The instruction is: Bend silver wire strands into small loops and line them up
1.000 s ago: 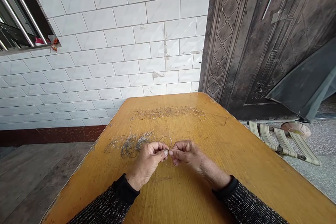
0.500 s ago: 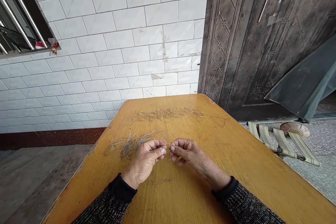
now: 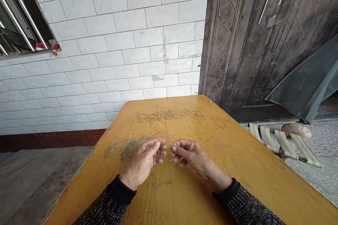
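Between my hands runs a thin wire, partly bent into a loop above the fingers. My left hand pinches it with thumb and forefinger. Close by on the right, my right hand grips the wire's other side between thumb and fingertips. Just behind my left hand lies a tangled bundle of thin silvery wires on the wooden table. Farther back, a row of curled wire loops stretches across the tabletop. How the held wire is twisted is too fine to make out.
One bent piece of wire lies at the table's back right. A white tiled wall stands behind the table, with a dark carved door to its right. A striped strap seat is beside the right edge.
My left thumb has lifted and slid up along the forefinger, and the left fingers have shifted slightly. My right hand stays nearly still on the wire.
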### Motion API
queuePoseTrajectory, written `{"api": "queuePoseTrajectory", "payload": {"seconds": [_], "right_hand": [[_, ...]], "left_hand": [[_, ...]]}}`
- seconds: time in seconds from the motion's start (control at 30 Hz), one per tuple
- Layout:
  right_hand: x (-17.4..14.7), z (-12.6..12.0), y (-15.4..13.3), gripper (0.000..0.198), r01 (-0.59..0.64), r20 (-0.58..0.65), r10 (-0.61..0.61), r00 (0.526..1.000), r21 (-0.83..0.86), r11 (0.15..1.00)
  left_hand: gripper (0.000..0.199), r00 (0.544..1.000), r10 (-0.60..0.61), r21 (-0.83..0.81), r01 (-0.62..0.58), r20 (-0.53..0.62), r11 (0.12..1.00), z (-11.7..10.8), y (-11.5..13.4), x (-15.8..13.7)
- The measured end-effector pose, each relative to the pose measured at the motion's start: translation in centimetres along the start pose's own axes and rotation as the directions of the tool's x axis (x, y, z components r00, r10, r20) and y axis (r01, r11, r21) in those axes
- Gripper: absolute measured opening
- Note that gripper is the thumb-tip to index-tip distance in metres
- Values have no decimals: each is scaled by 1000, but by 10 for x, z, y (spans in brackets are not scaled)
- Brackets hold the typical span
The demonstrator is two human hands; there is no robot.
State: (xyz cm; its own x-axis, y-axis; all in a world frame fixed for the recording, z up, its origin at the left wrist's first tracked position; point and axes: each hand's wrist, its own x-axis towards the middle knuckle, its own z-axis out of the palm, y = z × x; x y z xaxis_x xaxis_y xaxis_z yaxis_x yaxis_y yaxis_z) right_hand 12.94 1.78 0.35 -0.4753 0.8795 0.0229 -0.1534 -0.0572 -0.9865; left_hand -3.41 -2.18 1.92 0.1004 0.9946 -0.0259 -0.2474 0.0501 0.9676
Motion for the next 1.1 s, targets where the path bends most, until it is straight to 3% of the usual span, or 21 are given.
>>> {"api": "queuePoseTrajectory", "payload": {"seconds": [0.43, 0.6, 0.93, 1.1], "right_hand": [[0, 3, 0, 36, -23, -10, 23, 1000, -39, 999], [0, 4, 0, 38, -32, -21, 31, 999, -45, 998], [-5, 9, -3, 36, -10, 16, 10, 1000, -30, 999], [-4, 6, 1, 36, -52, 83, 52, 995, 1, 999]], "left_hand": [[26, 1000, 0, 72, -1, 20, 997, -1, -6, 2], [25, 1000, 22, 176, -21, -5, 984, 0, -5, 2], [19, 983, 159, 420, -105, -94, 901, 5, 0, 0], [18, 978, 199, 558, -132, -61, 819, 8, 4, -3]]}}
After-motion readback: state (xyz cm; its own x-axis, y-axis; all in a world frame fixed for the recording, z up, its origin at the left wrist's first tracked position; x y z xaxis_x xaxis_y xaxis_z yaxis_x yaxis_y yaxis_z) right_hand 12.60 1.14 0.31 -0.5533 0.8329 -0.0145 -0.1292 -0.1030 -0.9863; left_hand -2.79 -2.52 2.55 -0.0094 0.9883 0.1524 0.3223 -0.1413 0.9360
